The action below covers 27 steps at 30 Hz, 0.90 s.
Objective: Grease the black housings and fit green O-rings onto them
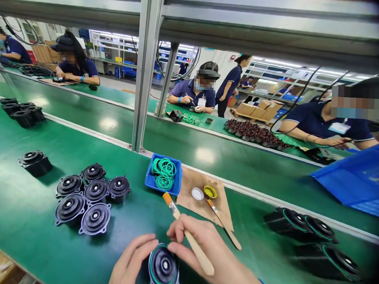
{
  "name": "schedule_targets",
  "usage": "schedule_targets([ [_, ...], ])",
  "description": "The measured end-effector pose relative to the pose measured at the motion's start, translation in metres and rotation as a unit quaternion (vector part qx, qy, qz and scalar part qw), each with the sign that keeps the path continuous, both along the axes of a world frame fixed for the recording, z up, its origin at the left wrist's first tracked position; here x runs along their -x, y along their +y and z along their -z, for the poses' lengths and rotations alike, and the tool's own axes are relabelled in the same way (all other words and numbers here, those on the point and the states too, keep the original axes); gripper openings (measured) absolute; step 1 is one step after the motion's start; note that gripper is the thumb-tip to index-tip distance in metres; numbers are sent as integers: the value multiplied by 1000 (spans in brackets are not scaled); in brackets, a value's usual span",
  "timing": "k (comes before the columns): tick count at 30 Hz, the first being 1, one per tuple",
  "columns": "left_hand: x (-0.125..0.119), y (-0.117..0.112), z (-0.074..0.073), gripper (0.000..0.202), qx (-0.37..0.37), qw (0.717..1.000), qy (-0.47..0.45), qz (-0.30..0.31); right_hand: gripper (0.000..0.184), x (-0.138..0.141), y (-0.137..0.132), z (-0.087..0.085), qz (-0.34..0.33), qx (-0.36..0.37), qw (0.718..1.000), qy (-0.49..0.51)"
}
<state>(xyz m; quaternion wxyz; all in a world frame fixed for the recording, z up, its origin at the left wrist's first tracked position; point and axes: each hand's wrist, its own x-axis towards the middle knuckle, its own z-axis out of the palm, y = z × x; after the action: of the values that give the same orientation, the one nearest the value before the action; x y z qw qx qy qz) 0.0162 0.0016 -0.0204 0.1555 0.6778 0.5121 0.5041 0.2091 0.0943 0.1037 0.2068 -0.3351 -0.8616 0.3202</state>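
Observation:
At the near edge of the green bench sits a black round motor housing (165,268) with stepped rings and a green rubber ring (153,276) around its top. My left hand (129,261) holds the housing from the left, fingertips curled at its upper rim. A paintbrush (199,253) with a wooden handle and orange bristles is gripped in my right hand (203,240), bristles pointing up and away. The right thumb and forefinger also reach the ring at the housing's far edge. Beyond my hands, a blue bin (147,180) contains several green rubber rings (165,173).
Stained cardboard (186,201) carries a yellow-rimmed pot (210,192), a white lid (197,193) and a second brush (225,224). Several housings without rings (96,190) stand left; ringed housings (324,228) lie right. A metal post (143,71) rises behind; co-workers sit opposite.

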Motion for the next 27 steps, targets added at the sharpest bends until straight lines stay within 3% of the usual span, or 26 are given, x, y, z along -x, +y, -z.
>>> schedule_targets([
  [6, 11, 13, -12, 59, -120, 985, 125, 4, 38, -16, -13, 11, -91, -99, 987, 83],
  [12, 15, 19, -33, 55, -147, 973, 175, 27, 26, -18, -21, 31, -74, -198, 974, 85],
  [15, 12, 17, -30, 50, -171, 972, 162, 11, 25, -18, -23, 41, -60, -249, 962, 95],
  [19, 0, 8, -17, 28, -204, 971, 127, -13, 27, -18, -25, 53, -37, -344, 932, 109],
  [21, -8, 1, -7, 21, -156, 985, 68, -40, 27, -20, -27, 58, -56, -361, 925, 105],
  [24, -19, -11, 6, 18, -15, 996, -46, -77, 19, -23, -34, 63, -95, -347, 929, 91],
  [27, -24, -19, 13, 11, 33, 992, -82, -91, 22, -21, -40, 68, -114, -339, 927, 110],
])
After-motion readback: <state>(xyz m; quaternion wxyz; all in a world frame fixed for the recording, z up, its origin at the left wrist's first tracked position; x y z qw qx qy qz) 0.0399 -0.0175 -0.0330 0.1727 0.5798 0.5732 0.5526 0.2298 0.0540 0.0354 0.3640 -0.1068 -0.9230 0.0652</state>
